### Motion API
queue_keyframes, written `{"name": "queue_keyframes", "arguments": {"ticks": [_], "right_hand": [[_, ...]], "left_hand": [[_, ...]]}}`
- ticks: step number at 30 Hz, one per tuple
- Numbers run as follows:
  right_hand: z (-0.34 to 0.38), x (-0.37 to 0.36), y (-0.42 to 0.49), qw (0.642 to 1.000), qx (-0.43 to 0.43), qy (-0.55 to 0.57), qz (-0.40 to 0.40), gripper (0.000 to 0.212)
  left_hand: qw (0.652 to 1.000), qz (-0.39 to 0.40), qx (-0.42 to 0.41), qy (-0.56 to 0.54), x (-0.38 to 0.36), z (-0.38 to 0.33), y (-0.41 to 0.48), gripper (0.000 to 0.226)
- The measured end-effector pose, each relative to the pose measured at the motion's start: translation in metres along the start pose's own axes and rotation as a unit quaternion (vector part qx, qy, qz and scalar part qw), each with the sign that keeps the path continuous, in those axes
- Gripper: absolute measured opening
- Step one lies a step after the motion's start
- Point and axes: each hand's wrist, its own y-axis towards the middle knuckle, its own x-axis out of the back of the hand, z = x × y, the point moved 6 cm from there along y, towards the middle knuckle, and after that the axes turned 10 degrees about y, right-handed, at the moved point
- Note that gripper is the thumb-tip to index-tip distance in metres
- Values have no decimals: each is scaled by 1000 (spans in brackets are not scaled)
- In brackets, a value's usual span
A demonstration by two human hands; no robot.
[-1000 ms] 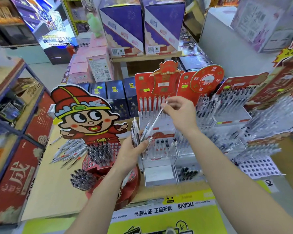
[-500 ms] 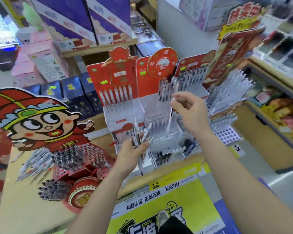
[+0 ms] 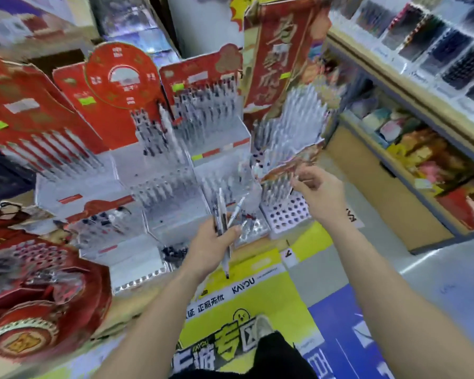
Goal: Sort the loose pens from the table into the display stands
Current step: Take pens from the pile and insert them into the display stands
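Head view, heavy motion blur. Nearest: a shoe (image 3: 262,326) on the floor, then the yellow KAYOU banner (image 3: 257,305) hanging off the table's (image 3: 132,302) front edge.

Left hand (image 3: 208,244) is over the front edge, about mid-table. Fingers and thumb are wrapped round a bundle of pens (image 3: 221,212). The bundle is roughly upright, tips down past the heel of the hand, and one pen leans out to the right.

Just behind it is the white tiered stand (image 3: 170,212), with rows of pens standing on its steps. The round red stand (image 3: 47,283) sits toward the front left corner, pens in its top holes.

Right hand (image 3: 322,192) is toward the table's right end, just above the perforated white tier (image 3: 285,214) of the right-hand stand. Fingers are curled, thumb close to the index finger. There's a thin dark streak under the fingertips, too blurred to say whether it's a held pen.

Red back cards (image 3: 121,77) rise along the back of the stands. A wooden shelf unit (image 3: 411,110) with mixed goods is off the right side.
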Motion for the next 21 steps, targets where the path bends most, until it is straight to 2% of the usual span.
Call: {"name": "queue_keyframes", "arguments": {"ticks": [4,9,13,21], "right_hand": [[-25,-7,20,997,-15,-7,71,14],[-40,-11,32,993,-19,-18,114,15],[-52,-12,35,988,-20,-36,150,8],[-57,-8,44,992,-12,-24,127,12]], "left_hand": [[998,-41,39,-7,-20,-5,9,16],[995,-73,73,-19,-33,-5,14,21],[991,-99,85,-14,-39,-6,14,24],[990,-102,68,-76,-46,-10,13,6]]}}
